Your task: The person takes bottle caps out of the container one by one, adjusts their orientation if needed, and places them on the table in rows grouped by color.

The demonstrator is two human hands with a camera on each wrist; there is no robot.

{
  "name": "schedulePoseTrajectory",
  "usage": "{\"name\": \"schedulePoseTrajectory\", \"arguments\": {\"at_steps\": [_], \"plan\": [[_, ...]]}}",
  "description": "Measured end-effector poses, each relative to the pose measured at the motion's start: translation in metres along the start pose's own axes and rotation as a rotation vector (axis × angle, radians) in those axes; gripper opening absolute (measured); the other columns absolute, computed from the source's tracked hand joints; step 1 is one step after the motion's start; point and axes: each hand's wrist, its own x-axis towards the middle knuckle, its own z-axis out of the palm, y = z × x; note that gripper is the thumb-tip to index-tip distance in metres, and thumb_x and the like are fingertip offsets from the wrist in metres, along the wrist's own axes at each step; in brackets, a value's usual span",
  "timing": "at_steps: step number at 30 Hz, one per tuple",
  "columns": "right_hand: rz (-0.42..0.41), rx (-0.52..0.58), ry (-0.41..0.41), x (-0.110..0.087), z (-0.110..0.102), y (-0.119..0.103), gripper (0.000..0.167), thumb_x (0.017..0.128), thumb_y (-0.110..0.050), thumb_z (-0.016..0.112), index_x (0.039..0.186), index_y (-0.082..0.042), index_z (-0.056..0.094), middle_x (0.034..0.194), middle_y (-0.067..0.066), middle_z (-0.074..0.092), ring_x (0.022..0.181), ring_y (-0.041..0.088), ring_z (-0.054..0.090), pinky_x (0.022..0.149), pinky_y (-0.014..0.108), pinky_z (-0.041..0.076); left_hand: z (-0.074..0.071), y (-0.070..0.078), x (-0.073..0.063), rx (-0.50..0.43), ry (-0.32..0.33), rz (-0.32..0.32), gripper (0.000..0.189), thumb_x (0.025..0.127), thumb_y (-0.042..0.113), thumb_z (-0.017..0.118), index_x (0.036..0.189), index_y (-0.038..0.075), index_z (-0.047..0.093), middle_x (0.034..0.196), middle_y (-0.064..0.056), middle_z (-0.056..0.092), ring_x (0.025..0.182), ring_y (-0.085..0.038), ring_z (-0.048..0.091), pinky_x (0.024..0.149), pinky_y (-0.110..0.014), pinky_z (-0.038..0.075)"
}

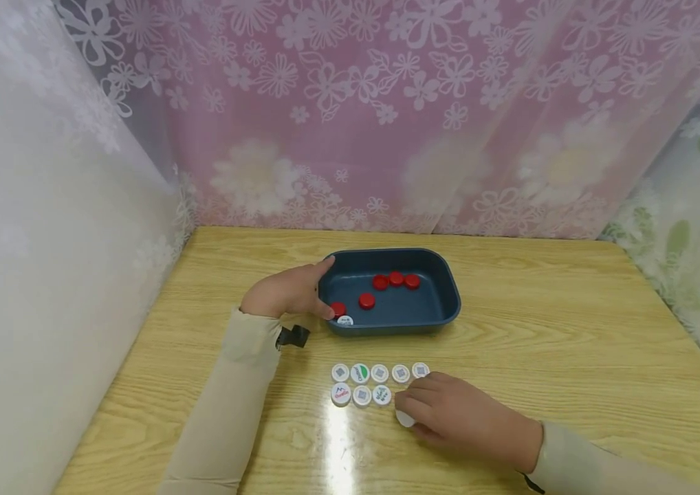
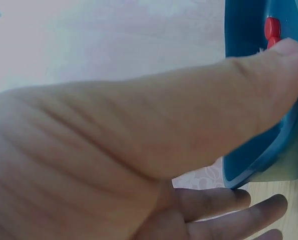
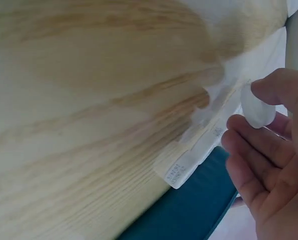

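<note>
The left hand (image 1: 288, 292) holds the left end of a dark blue plastic box (image 1: 454, 302). Its thumb lies over the rim, while other fingers stretch along the outside in the left wrist view. Between thumb and fingertips, the right hand (image 1: 461, 416) pinches a white bottle cap (image 3: 258, 106) just above the table, close to the near row's right end. Several white caps lie in two rows in front of the box, among them a green-and-white cap (image 1: 359, 372) and a cap with pink print (image 1: 340, 394). The right fingers partly cover the held cap.
Inside the box are several red caps (image 1: 366, 300) and a white cap (image 1: 345, 321) at its near left corner. All of it stands on a wood-grain table (image 1: 542, 309). A pink flowered curtain (image 1: 356, 137) hangs behind the table's far edge.
</note>
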Motion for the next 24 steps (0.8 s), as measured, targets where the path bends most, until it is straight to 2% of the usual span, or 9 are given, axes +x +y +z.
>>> {"name": "schedulePoseTrajectory", "arguments": {"at_steps": [6, 11, 18, 24], "plan": [[0.050, 0.057, -0.047, -0.0046, 0.0017, -0.0004, 0.022, 0.090, -0.020, 0.082, 0.104, -0.018, 0.065, 0.101, -0.009, 0.070, 0.092, 0.006, 0.066, 0.081, 0.026, 0.058, -0.0006, 0.0020, -0.0007, -0.041, 0.016, 0.010, 0.115, 0.087, 0.027, 0.086, 0.169, 0.025, 0.005, 0.172, -0.006, 0.021, 0.154, -0.027, 0.030, 0.120, -0.048, 0.034], [0.049, 0.051, -0.040, -0.0053, 0.0040, 0.0012, 0.008, 0.095, -0.020, 0.076, 0.100, -0.019, 0.070, 0.106, -0.006, 0.072, 0.096, 0.009, 0.067, 0.082, 0.027, 0.059, -0.0003, 0.0009, -0.0007, -0.046, 0.020, 0.010, 0.117, 0.087, 0.027, 0.087, 0.169, 0.025, 0.003, 0.172, -0.006, 0.021, 0.151, -0.026, 0.035, 0.119, -0.047, 0.036], [0.067, -0.023, -0.009, -0.0024, 0.0063, 0.0060, 0.013, 0.091, -0.016, 0.081, 0.101, -0.018, 0.073, 0.093, -0.008, 0.055, 0.080, 0.007, 0.050, 0.066, 0.022, 0.050, -0.0001, -0.0016, 0.0023, -0.046, 0.028, 0.011, 0.118, 0.085, 0.028, 0.088, 0.169, 0.025, 0.005, 0.171, -0.006, 0.023, 0.151, -0.026, 0.033, 0.120, -0.047, 0.036], [0.064, -0.039, -0.012, 0.0005, 0.0083, 0.0083, 0.017, 0.088, -0.015, 0.083, 0.092, -0.020, 0.067, 0.088, -0.009, 0.052, 0.079, 0.006, 0.050, 0.072, 0.024, 0.054, 0.0005, -0.0028, 0.0034, -0.035, 0.034, 0.013, 0.117, 0.085, 0.029, 0.088, 0.169, 0.024, 0.007, 0.171, -0.007, 0.025, 0.152, -0.026, 0.033, 0.120, -0.048, 0.035]]}}
